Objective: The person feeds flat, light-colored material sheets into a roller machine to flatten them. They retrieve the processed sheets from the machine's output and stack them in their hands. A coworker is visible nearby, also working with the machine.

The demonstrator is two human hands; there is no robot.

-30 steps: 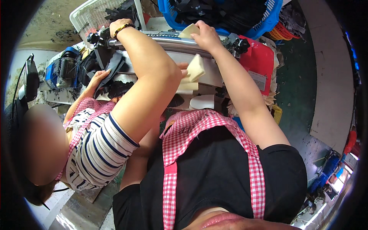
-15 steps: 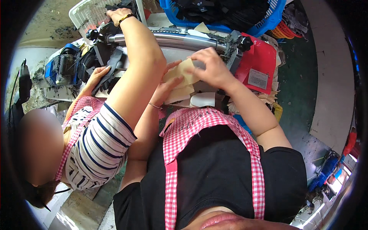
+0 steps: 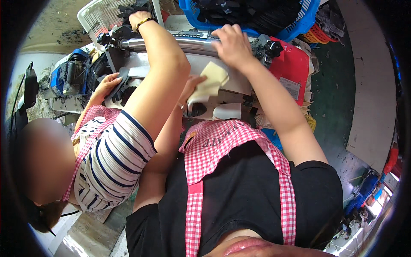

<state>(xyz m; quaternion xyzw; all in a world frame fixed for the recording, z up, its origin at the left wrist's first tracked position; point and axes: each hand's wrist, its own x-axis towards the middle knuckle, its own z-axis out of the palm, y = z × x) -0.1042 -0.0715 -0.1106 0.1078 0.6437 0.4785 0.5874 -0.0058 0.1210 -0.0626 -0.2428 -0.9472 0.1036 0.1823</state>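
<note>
My left hand [image 3: 191, 88] grips a few cream paper sheets [image 3: 210, 81], blurred by motion, over the front of a machine with a long metal roller [image 3: 195, 46]. A co-worker's arm partly hides that hand. Above the roller's right half is my right hand [image 3: 234, 48], fingers apart and nothing visible in them. It is near the front rim of a blue basket [image 3: 305, 26] heaped with black pieces. Below the sheets lie a dark ribbed piece [image 3: 196, 110] and a white rounded pad [image 3: 226, 111].
At left, a co-worker's arm [image 3: 165, 64] crosses the roller, its hand at black pieces in a white basket [image 3: 100, 17]; their other hand holds dark strips [image 3: 117, 88]. A blue motor [image 3: 68, 77] stands beyond. To the right are a red panel [image 3: 295, 64] and an orange basket [image 3: 317, 36].
My right hand has left the paper sheets and moved up over the roller. The sheets stay in my left hand and have tilted. The co-worker's far hand has shifted slightly in the white basket.
</note>
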